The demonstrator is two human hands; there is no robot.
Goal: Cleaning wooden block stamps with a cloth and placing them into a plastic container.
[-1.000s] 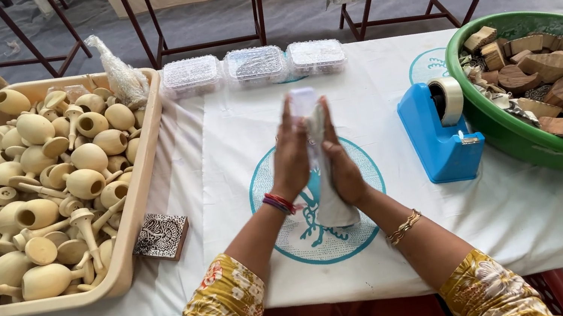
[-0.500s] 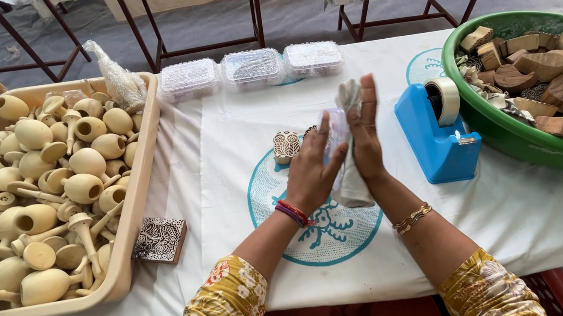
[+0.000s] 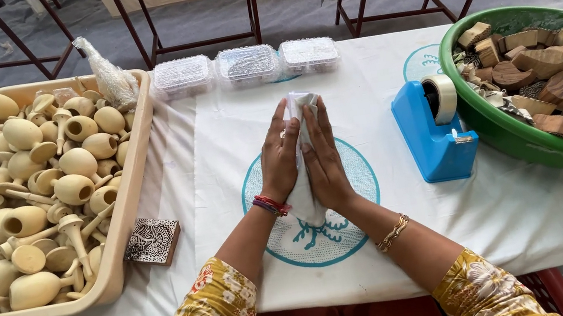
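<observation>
Your left hand (image 3: 282, 162) and right hand (image 3: 324, 162) were pressed together, palms facing, clamped on a white wrapped bundle (image 3: 308, 203) at the middle of the table (image 3: 535, 214), over a teal printed circle (image 3: 359, 190). What the bundle contained could not be determined. A blue tape dispenser (image 3: 433, 132) stood to the right, a carved wooden block (image 3: 152, 241) to the left beside a tray (image 3: 122, 230) of wooden pieces.
</observation>
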